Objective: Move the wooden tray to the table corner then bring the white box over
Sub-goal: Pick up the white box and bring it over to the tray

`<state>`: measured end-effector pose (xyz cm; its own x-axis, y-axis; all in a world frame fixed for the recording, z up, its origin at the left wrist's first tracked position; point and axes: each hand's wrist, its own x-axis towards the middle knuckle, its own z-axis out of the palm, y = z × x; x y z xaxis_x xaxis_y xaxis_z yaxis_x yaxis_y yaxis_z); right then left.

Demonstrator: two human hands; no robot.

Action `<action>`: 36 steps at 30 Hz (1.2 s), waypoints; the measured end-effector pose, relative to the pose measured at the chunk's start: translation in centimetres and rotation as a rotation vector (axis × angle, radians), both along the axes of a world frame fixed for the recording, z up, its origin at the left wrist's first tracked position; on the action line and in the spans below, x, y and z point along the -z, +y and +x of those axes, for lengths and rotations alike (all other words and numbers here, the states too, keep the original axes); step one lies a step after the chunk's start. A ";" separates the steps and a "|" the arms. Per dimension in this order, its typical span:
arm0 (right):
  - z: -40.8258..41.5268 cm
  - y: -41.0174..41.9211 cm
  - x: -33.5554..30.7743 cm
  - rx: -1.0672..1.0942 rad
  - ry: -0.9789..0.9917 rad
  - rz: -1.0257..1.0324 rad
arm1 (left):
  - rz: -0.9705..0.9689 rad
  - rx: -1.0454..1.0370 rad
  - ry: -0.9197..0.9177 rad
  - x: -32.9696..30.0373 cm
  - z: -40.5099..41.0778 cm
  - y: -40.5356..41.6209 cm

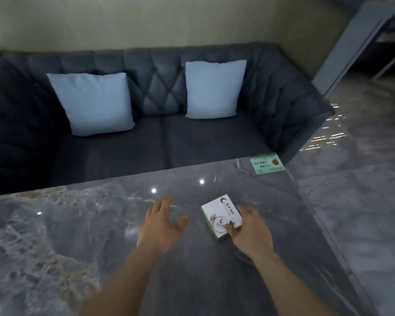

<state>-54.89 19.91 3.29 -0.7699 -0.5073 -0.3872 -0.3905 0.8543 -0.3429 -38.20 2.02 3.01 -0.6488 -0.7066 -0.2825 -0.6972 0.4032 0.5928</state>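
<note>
Right hand (252, 231) had fingers (228, 229) spread loosely over the white box (219, 213), thumb touching its top, not clamped yet. Left hand (161, 224) hovered just beside, fingers wide, holding nothing. Box lay flat on the tabletop (100, 224) under the right fingertips. Wooden tray not in view. Best approach imo: pinch both box edges w/ thumb & fingers before lifting, keep it level.

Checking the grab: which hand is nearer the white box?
Right. The right hand rests on the white box, thumb on its top; the left hand hovers open, apart to its left.
</note>
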 end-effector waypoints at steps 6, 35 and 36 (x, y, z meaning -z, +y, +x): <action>-2.5 2.7 4.1 0.345 -0.224 -0.116 | 0.078 0.045 -0.042 3.2 -6.7 1.8; 4.0 -6.9 1.1 0.410 -0.600 -0.670 | 0.158 -0.187 0.120 -0.6 0.0 -2.7; 4.9 -7.5 0.4 0.406 -0.602 -0.690 | 0.150 -0.211 0.130 -1.2 1.0 -3.2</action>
<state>-50.02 12.39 2.93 -0.7073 -0.5102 -0.4893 0.2884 0.4237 -0.8586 -37.17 -1.14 4.22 -0.5297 -0.7864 -0.3177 -0.6704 0.1588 0.7248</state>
